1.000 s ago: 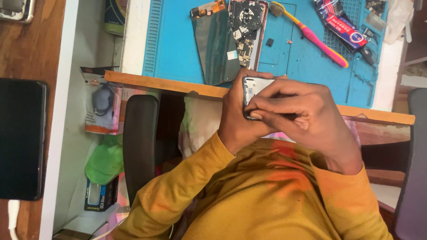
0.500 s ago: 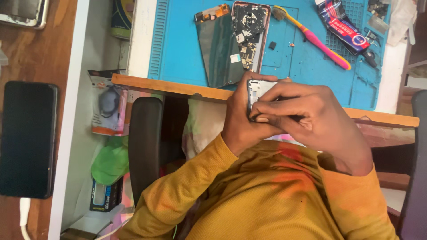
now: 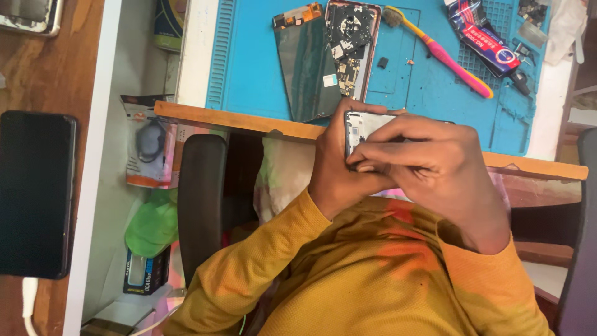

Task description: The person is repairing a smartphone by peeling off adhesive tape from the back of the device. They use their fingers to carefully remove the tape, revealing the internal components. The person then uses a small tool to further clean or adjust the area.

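The head view looked down on both hands joined over a small phone frame (image 3: 364,127), held in the air just short of the wooden edge of the desk (image 3: 249,121). The left hand (image 3: 339,171) cupped the frame from below and behind, its fingers closed around it, apparently to steady it. The right hand (image 3: 429,168) lay across the top with its fingers (image 3: 398,146) pressed down on the pale inner face, gripping it too; most of the frame was hidden under them. Mustard-yellow sleeves (image 3: 348,280) ran back from both wrists. Beyond the hands, a blue work mat (image 3: 249,62) covered the desk, likely to keep small parts from sliding. On it lay a detached dark screen panel (image 3: 305,62) just beside an opened phone body (image 3: 351,50) with its boards exposed, both within easy reach. A pink and yellow toothbrush (image 3: 448,56) rested further right, near a red and blue packet (image 3: 485,40). Well apart on the left, a black phone (image 3: 34,193) lay face up on a brown wooden surface.
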